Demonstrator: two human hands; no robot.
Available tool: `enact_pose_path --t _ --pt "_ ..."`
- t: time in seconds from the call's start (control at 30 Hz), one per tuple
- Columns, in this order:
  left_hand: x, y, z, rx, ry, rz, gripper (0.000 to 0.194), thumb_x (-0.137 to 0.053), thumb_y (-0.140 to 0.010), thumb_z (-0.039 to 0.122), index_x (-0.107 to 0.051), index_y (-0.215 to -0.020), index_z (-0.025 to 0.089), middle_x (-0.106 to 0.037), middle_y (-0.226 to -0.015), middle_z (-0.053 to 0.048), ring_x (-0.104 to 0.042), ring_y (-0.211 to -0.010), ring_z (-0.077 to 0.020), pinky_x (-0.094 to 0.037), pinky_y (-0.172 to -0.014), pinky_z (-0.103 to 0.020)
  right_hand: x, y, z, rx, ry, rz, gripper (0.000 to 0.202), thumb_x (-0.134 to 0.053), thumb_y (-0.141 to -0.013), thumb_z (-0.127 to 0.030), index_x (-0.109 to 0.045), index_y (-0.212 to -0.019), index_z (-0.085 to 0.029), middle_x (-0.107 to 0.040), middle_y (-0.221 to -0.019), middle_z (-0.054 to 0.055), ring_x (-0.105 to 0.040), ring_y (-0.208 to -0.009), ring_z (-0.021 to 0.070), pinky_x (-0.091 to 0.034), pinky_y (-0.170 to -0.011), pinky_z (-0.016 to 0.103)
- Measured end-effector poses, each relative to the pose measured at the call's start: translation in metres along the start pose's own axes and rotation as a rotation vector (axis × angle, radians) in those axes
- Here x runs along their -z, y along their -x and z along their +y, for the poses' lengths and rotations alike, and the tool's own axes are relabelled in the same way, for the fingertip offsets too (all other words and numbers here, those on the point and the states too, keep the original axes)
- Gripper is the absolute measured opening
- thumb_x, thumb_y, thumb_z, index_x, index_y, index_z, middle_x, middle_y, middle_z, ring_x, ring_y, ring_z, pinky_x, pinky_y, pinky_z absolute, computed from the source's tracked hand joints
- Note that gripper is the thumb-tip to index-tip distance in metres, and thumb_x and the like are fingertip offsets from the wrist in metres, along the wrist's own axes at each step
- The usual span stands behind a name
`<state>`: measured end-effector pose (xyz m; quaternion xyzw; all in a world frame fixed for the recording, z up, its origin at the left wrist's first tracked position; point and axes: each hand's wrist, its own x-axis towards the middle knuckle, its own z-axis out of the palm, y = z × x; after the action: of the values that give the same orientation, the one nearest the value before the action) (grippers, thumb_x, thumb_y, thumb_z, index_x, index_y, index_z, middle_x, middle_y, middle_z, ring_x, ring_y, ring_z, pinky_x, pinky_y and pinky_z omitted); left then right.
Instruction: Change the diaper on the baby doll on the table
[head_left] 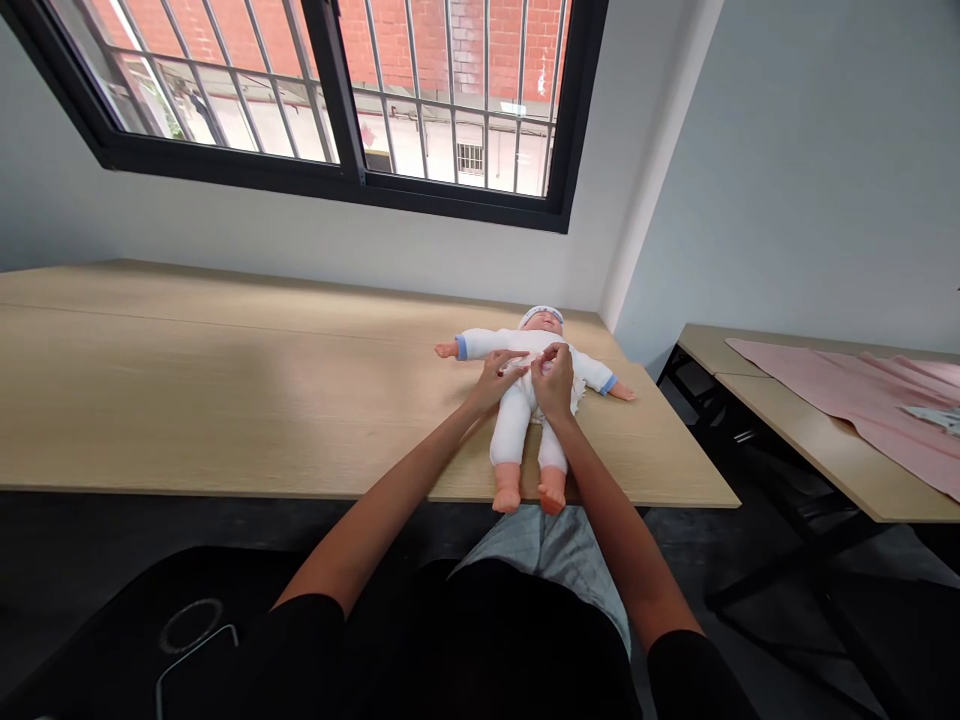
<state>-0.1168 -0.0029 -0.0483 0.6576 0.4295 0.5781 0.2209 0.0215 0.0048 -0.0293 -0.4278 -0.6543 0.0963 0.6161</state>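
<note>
A baby doll [514, 425] lies on its back on the wooden table [187, 400], its feet at the front edge. It wears a white outfit with blue cuffs and a white cap [534, 313]; its arms are spread wide. My left hand [496, 380] rests on the doll's belly with the fingers stretched out flat. Beside it, my right hand [553, 380] is closed in a pinch over the middle of the belly. What sits between those fingertips is too small to make out. A frilly white edge [578, 392] shows beside the doll's hip.
To the right, past a gap, stands a second table [795, 410] with a pink cloth [847, 380] spread on it. A barred window [345, 100] is in the wall behind the table. A black chair or bag-like surface [225, 575] is at the lower left.
</note>
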Motion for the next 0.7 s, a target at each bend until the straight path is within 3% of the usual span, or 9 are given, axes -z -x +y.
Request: enact_pose_path --t 0.3,0.5,0.7 --pt "-0.0004 -0.002 -0.0057 -0.079 -0.038 0.013 0.02 -0.064 -0.09 0.027 -0.077 -0.104 0.025 -0.055 -0.115 -0.008 -0.053 -0.12 -0.0239 -0.044 -0.104 -0.037 0.0031 -0.0002 -0.0009 -0.031 0.009 -0.01 0.025 -0.057 -0.079 -0.022 -0.044 -0.1 -0.023 -0.053 -0.079 -0.001 -0.055 -0.089 0.0218 -0.046 -0.088 0.036" --pt "0.001 -0.0013 -0.0069 -0.106 -0.085 -0.003 0.026 -0.061 -0.093 0.029 -0.074 -0.116 0.029 -0.057 -0.124 -0.007 -0.05 -0.128 -0.0237 -0.038 -0.112 -0.039 0.0062 0.0005 -0.0028 -0.015 -0.091 0.052 0.031 -0.056 -0.081 -0.024 -0.044 -0.109 -0.022 -0.055 -0.087 0.001 -0.058 -0.09 0.0204 -0.048 -0.089 0.035" --pt "0.0025 -0.0031 -0.0095 -0.072 -0.071 -0.043 0.024 -0.059 -0.094 0.03 -0.075 -0.111 0.027 -0.057 -0.127 -0.008 -0.047 -0.133 -0.0247 -0.035 -0.115 -0.041 0.0073 -0.0002 -0.0029 -0.033 -0.136 0.092 0.027 -0.053 -0.084 -0.029 -0.044 -0.109 -0.022 -0.058 -0.088 0.003 -0.058 -0.097 0.0225 -0.047 -0.093 0.038"
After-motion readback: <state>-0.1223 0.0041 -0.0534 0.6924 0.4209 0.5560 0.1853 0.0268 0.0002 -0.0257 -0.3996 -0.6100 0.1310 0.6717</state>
